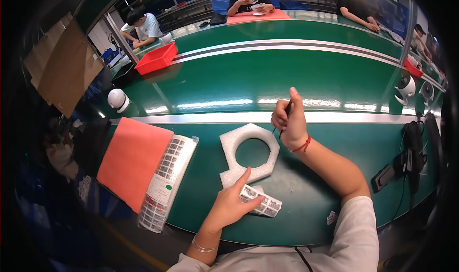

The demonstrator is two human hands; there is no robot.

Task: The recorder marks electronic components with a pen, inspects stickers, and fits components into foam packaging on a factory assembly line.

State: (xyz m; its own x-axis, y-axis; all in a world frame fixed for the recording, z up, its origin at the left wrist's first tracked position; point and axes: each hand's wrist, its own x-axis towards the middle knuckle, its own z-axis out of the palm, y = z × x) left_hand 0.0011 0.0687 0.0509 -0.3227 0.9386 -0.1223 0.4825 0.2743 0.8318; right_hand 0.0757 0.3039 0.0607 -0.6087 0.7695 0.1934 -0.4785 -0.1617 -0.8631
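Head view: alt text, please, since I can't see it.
The left hand holds a label sheet beside a white foam ring; the raised right hand grips a thin dark tool. Leftward, an orange sheet partly covers more labels.

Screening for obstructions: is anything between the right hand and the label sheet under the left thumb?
In view, the white foam ring lies partly between them, though the right hand appears raised. The left hand overlaps part of the label sheet.
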